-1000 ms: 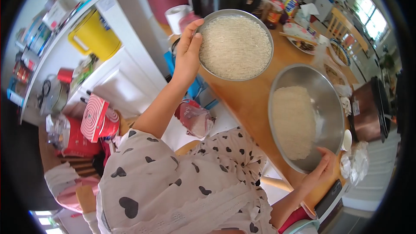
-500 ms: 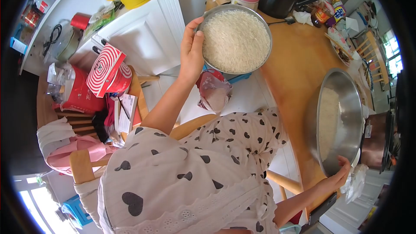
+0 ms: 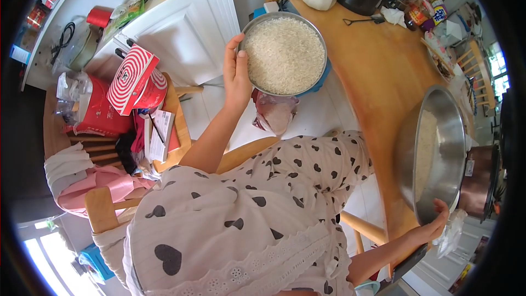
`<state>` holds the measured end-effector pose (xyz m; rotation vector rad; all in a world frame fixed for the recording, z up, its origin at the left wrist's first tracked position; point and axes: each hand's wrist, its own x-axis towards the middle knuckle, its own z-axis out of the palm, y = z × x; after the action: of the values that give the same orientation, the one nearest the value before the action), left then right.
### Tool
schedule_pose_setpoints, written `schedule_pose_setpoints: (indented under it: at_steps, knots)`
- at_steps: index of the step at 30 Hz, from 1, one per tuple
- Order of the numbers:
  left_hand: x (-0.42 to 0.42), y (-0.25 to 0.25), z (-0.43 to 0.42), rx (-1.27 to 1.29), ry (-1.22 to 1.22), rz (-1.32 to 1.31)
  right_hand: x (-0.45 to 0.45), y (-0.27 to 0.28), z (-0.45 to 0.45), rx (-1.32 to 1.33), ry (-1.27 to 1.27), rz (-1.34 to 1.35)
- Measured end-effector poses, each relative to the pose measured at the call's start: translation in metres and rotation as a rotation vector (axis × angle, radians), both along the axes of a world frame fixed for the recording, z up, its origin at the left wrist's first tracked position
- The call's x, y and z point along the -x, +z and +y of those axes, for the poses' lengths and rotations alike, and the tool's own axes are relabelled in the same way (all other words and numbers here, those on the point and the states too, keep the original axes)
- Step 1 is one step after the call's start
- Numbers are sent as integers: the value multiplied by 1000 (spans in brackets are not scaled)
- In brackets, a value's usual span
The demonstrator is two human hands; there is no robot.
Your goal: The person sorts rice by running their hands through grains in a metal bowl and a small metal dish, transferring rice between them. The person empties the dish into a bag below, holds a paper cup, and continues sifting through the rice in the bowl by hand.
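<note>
Pan [image 3: 325, 55] — round, grainy rice [image 3: 285, 55] — in left hand [image 3: 236, 79]; right hand [image 3: 433, 226] touching steel bowl [image 3: 452, 151].

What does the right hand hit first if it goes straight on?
The steel basin: the right hand has its fingers at the near rim. Depth is hard to judge, so whether it would slide inside or push the wall is unclear.

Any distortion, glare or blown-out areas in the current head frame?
Head view: strong wide-angle distortion, with the table edge visibly curved; dark rounded borders; the lower-left window blown out; bright reflections inside the steel basin.
</note>
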<state>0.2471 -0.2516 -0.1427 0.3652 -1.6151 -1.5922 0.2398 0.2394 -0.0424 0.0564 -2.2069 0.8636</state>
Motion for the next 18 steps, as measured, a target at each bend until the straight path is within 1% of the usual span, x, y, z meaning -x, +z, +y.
schedule_pose_setpoints:
  at_steps: [3,6,12,18]
  knots:
    - [-3,-11,-5,43,22,-8,0,-1,3,-5,6,-6]
    - [-3,-18,-5,16,24,23,0,0,3,-11,-11,-16]
    - [-9,-29,-6,-39,40,-72,0,-1,4,-6,-25,-19]
    - [-7,-38,-2,-15,95,-103,1,-2,7,7,-25,-2]
